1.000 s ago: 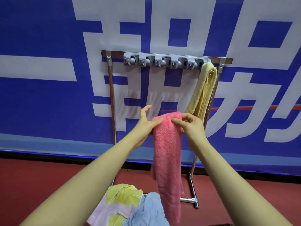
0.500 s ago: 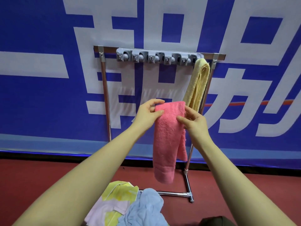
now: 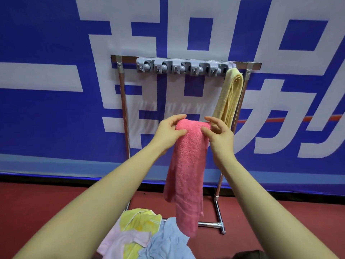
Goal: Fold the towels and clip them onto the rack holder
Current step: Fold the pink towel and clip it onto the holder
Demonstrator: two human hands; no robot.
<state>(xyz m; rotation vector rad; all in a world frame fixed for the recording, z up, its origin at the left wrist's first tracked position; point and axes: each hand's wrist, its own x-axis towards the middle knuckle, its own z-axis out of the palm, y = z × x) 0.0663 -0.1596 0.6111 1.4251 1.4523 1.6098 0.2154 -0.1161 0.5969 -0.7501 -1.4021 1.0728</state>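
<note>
A pink towel [image 3: 188,165], folded into a long strip, hangs in front of me. My left hand [image 3: 169,133] pinches its top left edge and my right hand [image 3: 218,134] pinches the top right, thumbs on the near side. Above stands the metal rack [image 3: 123,101] with a grey clip holder [image 3: 183,67] along its top bar. A yellow folded towel [image 3: 229,98] hangs from the holder's rightmost clip; the other clips hold nothing. The pink towel's top is well below the holder.
A loose pile of towels, yellow-green [image 3: 140,220], pale pink [image 3: 121,243] and light blue [image 3: 168,242], lies on the red floor at the rack's foot. A blue and white banner [image 3: 56,109] covers the wall right behind the rack.
Both hands have shifted their grip along the pink towel's top, which now looks more gathered and narrow. The rack appears closer and larger in view.
</note>
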